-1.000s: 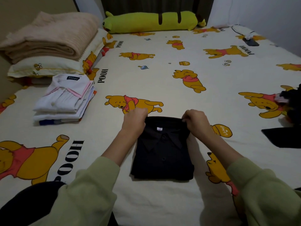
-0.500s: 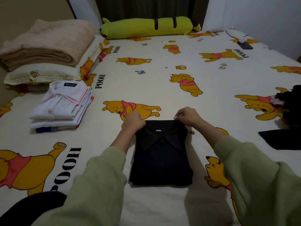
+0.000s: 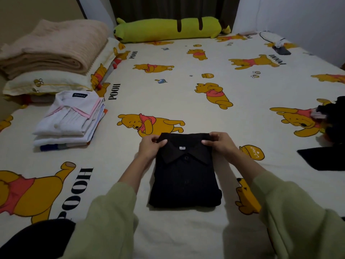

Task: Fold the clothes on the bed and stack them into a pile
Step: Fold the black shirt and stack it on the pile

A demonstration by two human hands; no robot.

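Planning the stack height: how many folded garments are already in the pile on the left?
3 at least: a white pink-trimmed shirt on top, another white piece beneath, and a blue one at the bottom. Thin layers between may be hidden.

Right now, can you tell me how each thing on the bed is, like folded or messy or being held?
Black collared shirt: folded flat, collar up.
Left hand: gripping the shirt's top left corner.
Right hand: gripping the shirt's top right corner.
Pile of white folded shirts: stacked neatly.
Beige fuzzy blanket: folded, on a pillow.
Dark clothes at the right edge: unfolded, heaped.
Long green plush bolster: lying along the headboard.
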